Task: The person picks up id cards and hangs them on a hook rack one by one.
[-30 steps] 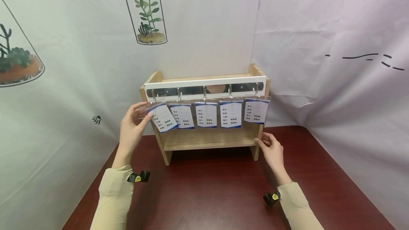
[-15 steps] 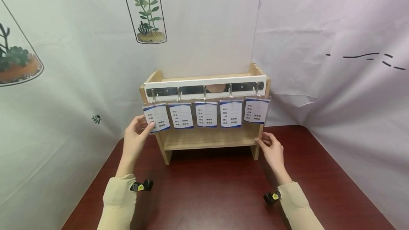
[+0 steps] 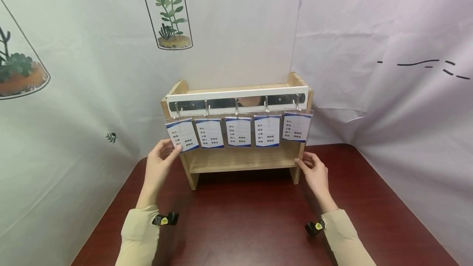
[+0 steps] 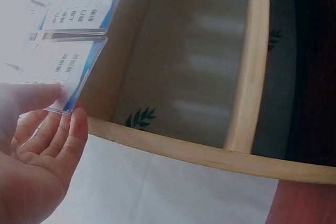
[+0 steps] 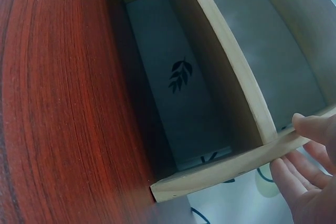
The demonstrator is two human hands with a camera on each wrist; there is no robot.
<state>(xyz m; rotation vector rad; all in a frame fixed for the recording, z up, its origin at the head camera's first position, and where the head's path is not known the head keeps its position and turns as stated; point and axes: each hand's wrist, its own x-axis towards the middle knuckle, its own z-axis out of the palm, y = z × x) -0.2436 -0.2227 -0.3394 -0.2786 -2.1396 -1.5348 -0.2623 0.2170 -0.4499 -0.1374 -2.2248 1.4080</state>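
A row of several name badges in clear plastic sleeves hangs from metal hooks (image 3: 236, 106) on a small wooden rack (image 3: 244, 164). My left hand (image 3: 159, 167) pinches the lower left corner of the leftmost badge (image 3: 182, 131), thumb on its front and fingers behind. That badge tilts slightly, its printed side facing me. In the left wrist view, the thumb (image 4: 39, 96) overlaps the print near the badge's corner. Low on the rack's right side, my right hand (image 3: 315, 176) grips the wooden side panel (image 5: 226, 169) between thumb and fingers.
The rack stands at the back of a dark red table (image 3: 236, 221). White fabric (image 3: 240, 44) printed with plants in jars hangs behind it and along both sides. A second badge (image 3: 209, 134) hangs right beside the pinched one.
The leftmost badge has swung from a strong tilt to nearly straight. My left hand has moved down and slightly right with its corner. The right hand stays on the side panel.
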